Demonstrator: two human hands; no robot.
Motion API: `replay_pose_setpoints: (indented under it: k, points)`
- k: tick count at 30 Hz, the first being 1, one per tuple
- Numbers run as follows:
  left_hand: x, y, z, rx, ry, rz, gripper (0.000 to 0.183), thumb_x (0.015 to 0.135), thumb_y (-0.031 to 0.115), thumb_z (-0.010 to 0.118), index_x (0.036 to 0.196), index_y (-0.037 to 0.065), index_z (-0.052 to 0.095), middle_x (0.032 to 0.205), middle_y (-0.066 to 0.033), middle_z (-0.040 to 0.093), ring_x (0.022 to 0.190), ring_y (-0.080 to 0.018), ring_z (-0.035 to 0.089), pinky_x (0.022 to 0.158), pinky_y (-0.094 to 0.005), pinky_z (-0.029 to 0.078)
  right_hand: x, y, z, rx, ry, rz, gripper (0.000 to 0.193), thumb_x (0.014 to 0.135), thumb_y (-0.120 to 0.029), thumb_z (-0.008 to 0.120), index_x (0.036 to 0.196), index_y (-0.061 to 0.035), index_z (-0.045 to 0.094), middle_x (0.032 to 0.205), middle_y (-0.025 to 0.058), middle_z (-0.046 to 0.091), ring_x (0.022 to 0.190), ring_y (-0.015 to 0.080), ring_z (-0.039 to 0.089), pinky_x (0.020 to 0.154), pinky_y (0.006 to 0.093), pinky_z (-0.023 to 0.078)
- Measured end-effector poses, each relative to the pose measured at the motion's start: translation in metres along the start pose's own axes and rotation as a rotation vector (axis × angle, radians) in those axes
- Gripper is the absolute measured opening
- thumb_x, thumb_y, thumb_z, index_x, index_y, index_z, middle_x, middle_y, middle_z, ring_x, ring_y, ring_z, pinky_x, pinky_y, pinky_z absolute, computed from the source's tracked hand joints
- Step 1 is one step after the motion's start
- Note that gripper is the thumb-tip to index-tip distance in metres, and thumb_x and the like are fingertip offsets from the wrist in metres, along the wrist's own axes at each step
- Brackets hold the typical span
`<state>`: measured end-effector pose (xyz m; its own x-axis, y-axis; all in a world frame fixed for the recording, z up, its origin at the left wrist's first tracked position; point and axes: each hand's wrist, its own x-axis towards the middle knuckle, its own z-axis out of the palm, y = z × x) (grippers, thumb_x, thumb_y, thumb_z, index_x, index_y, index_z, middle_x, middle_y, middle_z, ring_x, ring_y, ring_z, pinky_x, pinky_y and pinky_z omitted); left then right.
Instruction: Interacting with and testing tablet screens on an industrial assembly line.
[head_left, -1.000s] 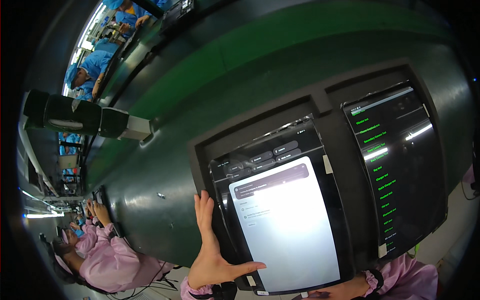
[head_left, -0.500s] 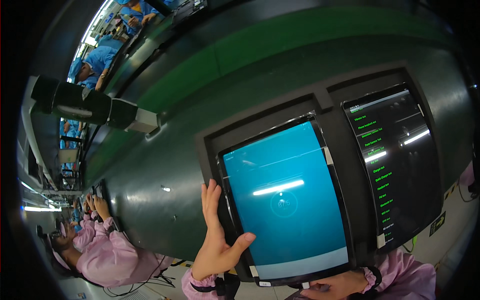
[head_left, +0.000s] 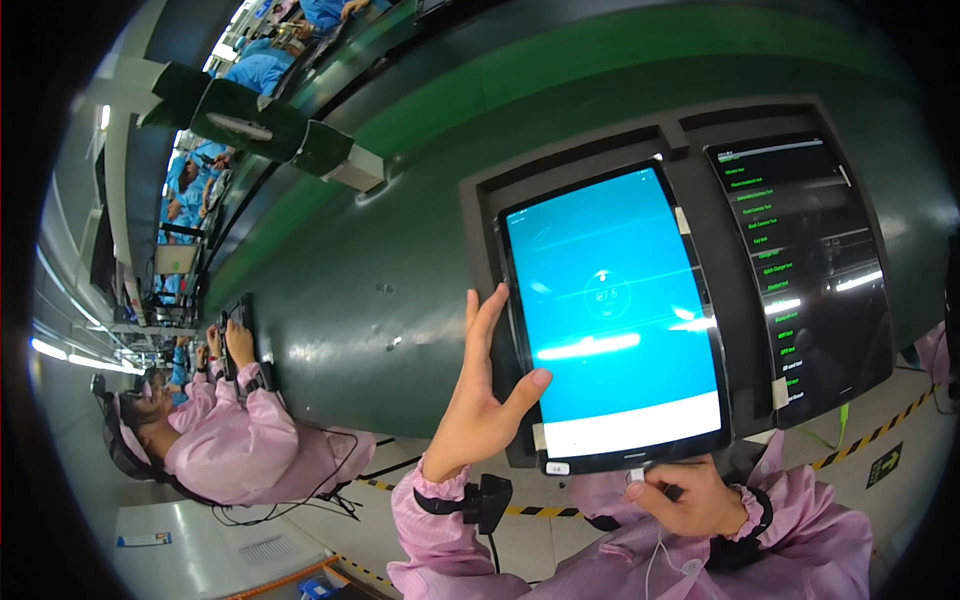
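A tablet with a lit blue screen and a circle in its middle lies over the left recess of a black foam tray. My left hand rests along its left edge, fingers stretched out and the thumb over the screen's border. At the tablet's lower edge my right hand pinches a white cable plug, which meets the edge; a thin white cord hangs below. A second tablet, with green lines of text on a black screen, lies in the right recess.
The green-topped bench runs off to the left. A post with a dark wrapped sleeve stands at its far side. On the left a co-worker in pink sits at the bench. A green cable hangs below the second tablet.
The view has shifted, so the tablets and tray appear higher and more of my right hand shows. Both hands keep their places at the blue-screened tablet.
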<state>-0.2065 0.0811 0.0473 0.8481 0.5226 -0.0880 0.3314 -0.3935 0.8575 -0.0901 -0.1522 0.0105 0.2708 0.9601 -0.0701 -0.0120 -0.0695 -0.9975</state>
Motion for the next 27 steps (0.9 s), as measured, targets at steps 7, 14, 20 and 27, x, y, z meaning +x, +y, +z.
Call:
replay_pose_setpoints:
  k: [7,14,20,27]
  points:
    - [-0.012,-0.007,0.009,-0.195,0.074,0.050,0.068,0.083,0.006,0.058,0.139,0.001,0.019,0.146,-0.0169,0.020,0.138,-0.0324,-0.005,0.110,-0.0439,0.001,-0.003,0.004,0.004,0.013,0.033,-0.016,0.018,0.083,-0.012,0.063,0.070,-0.0001,0.060,0.053,0.0044,0.055,0.045,0.0107,0.052,0.044,0.0238,0.040]
    - [-0.015,-0.004,0.022,-0.068,0.209,0.034,0.068,0.080,0.006,0.061,0.137,0.000,0.024,0.144,-0.0167,0.026,0.139,-0.0317,0.004,0.110,-0.0427,0.005,-0.003,0.003,0.006,-0.014,0.019,-0.005,0.019,0.083,-0.013,0.063,0.071,0.0010,0.060,0.053,0.0048,0.054,0.045,0.0107,0.051,0.044,0.0234,0.039]
    - [-0.027,0.001,0.020,-0.346,0.169,-0.014,0.077,0.074,0.006,0.068,0.137,0.000,0.024,0.144,-0.0173,0.024,0.138,-0.0287,0.011,0.111,-0.0387,0.009,-0.005,0.003,0.009,-0.007,0.057,-0.021,0.019,0.084,-0.014,0.062,0.073,0.0015,0.060,0.053,0.0039,0.054,0.046,0.0093,0.049,0.045,0.0233,0.039]
    - [-0.047,0.001,0.020,-0.299,0.087,0.012,0.097,0.062,0.002,0.076,0.140,0.001,0.017,0.147,-0.0156,0.016,0.138,-0.0286,0.011,0.111,-0.0374,0.008,-0.004,-0.001,0.008,-0.024,0.030,0.028,0.016,0.083,-0.012,0.064,0.073,0.0006,0.065,0.060,0.0056,0.062,0.051,0.0072,0.055,0.048,0.0209,0.041]
